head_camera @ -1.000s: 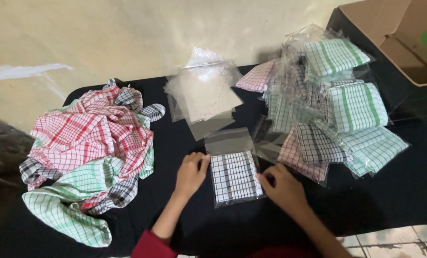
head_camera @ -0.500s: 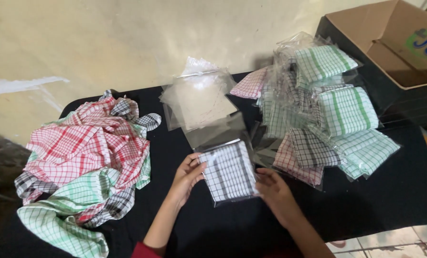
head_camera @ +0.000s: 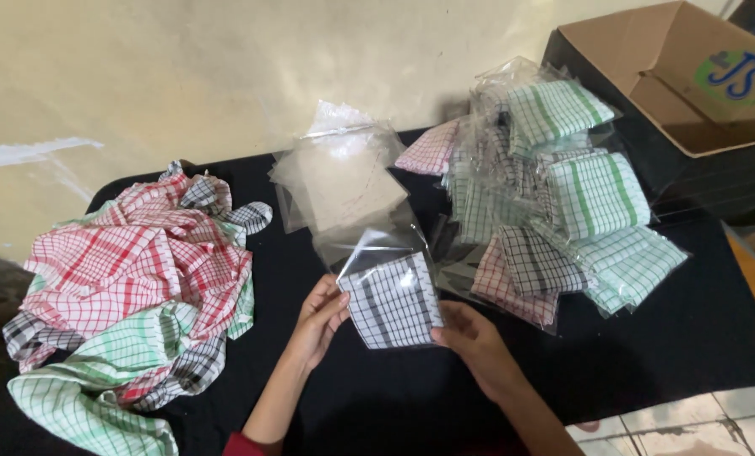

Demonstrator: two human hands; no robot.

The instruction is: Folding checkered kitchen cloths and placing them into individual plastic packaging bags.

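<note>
A: What does the person have in hand?

B: A folded black-and-white checked cloth in a clear bag (head_camera: pixel 392 301), held a little below the middle of the view and tilted, its open flap pointing toward 11 o'clock. The left hand (head_camera: pixel 317 321) sits at the bag's 9 o'clock edge, its fingers (head_camera: pixel 337 306) curled shut on that edge. The right hand (head_camera: pixel 479 342) is at 4 o'clock of the bag, thumb and fingers closed on its lower right corner.

A: And around it?

B: All of it is over a black worktop (head_camera: pixel 690 338). At 12 o'clock of the bag lies a stack of empty clear bags (head_camera: pixel 339 177), just beside the flap. At 2 o'clock is a pile of bagged cloths (head_camera: pixel 555 194), green, black and red checks, the nearest one close to the right hand. At 9 o'clock, well apart, lies a heap of loose checked cloths (head_camera: pixel 133 295) in red, green and black. An open cardboard box (head_camera: pixel 648 59) stands at the far 1 o'clock corner.
</note>
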